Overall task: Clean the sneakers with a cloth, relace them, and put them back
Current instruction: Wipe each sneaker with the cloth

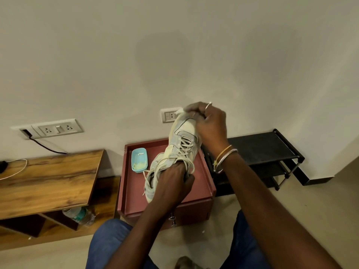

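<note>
Where the sneaker (179,144) sits: you hold it in the air over the maroon cabinet (136,191), near the blue tub (138,160).
Left hand (172,182): fingers curled round the collar at the heel end, gripping it.
Right hand (209,123): fingers bunched tight at the toe, pinching a pale scrap that looks like the cloth (180,113).
Laces (184,147): threaded through the eyelets, ends hanging loose by your left hand.
Progress: probably early to middle. You seem to be wiping the toe, and relacing and putting back are not yet done. The second sneaker is not clearly in view.
Long axis: heel low and near you, toe high by the wall.
Pointing: toe up and away, lace side toward you.
</note>
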